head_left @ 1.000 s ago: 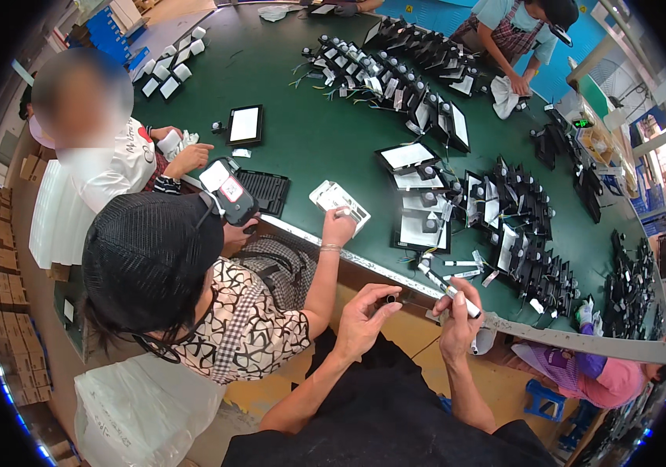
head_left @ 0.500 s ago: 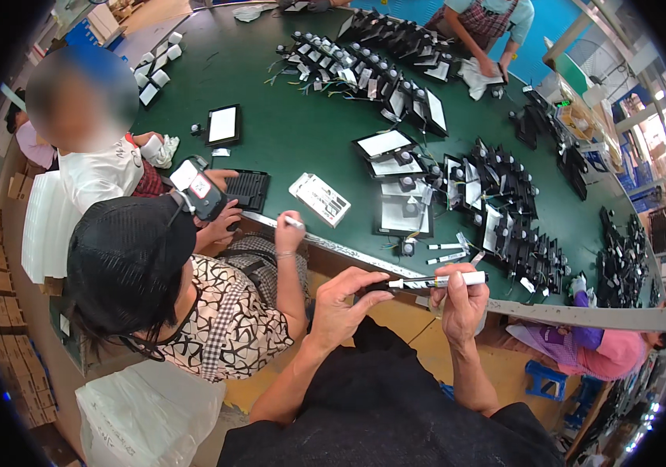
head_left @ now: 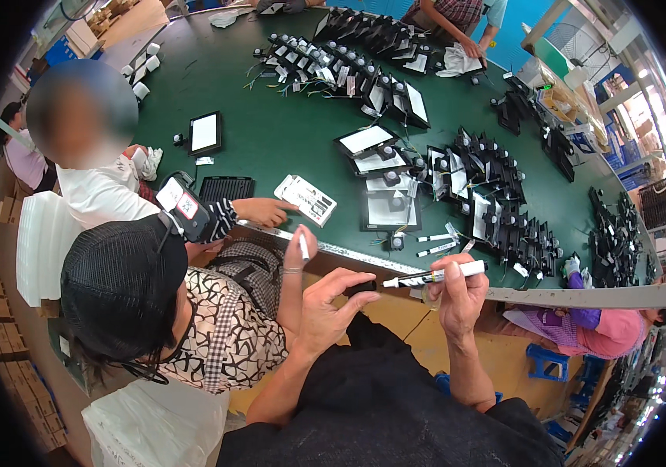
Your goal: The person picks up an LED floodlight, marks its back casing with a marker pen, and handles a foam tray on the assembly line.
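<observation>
My left hand [head_left: 324, 307] pinches a small round black part [head_left: 361, 288] between thumb and fingers. In my right hand [head_left: 460, 300] is a white marker pen [head_left: 429, 277] with black print, lying nearly level. Its narrow white tip points at the black part, a small gap apart. Both hands are just off the near edge of the green table [head_left: 271, 132]. Further pens [head_left: 436, 248] lie on the table beyond my right hand.
A white printed box [head_left: 306, 200] lies left of centre. Black panel devices [head_left: 496, 233] with wires stand in rows on the right. A capped co-worker [head_left: 123, 272] sits close at my left; the co-worker's hand [head_left: 302, 247] holds a white pen.
The marker tip and the black part have drawn apart slightly. A co-worker's hand has moved right, towards the white box. The view has shifted a little.
</observation>
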`<state>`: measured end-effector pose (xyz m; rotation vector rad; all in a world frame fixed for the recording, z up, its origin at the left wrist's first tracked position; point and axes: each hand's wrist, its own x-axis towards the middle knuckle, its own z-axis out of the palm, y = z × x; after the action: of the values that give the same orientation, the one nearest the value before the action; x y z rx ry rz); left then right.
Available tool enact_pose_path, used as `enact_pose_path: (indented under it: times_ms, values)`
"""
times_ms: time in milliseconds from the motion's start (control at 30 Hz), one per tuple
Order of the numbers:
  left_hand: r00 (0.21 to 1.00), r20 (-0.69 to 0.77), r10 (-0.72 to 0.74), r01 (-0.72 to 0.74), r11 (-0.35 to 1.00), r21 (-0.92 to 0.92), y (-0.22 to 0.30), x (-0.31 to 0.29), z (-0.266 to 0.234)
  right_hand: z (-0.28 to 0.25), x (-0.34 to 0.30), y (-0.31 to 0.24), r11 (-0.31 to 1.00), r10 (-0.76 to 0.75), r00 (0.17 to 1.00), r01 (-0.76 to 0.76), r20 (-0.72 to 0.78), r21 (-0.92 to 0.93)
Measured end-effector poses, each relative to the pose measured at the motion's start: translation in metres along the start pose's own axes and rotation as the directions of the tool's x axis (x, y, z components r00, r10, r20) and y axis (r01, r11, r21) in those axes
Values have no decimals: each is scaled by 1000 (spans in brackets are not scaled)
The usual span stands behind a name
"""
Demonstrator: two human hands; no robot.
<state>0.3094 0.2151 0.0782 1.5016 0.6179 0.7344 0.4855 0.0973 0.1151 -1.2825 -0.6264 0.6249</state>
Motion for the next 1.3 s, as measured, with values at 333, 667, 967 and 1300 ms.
enact_pose_path:
  times_ms: [333, 667, 967, 1300]
  values:
    - [994, 36, 104, -108, 986, 124, 8, 4, 0, 14, -2, 5, 985, 144, 987, -136, 74, -106]
    - [987, 3, 159, -158, 977, 142, 1, 7, 17, 5, -10, 21, 992, 126, 992, -126, 30, -24]
    - [978, 59, 200, -207, 967, 151, -4, 19, 23, -8, -5, 32, 988, 144, 990, -144, 14, 64]
    - [989, 37, -144, 145, 877, -459, -13, 11, 34, -10, -2, 40, 969, 168, 985, -171, 33, 178]
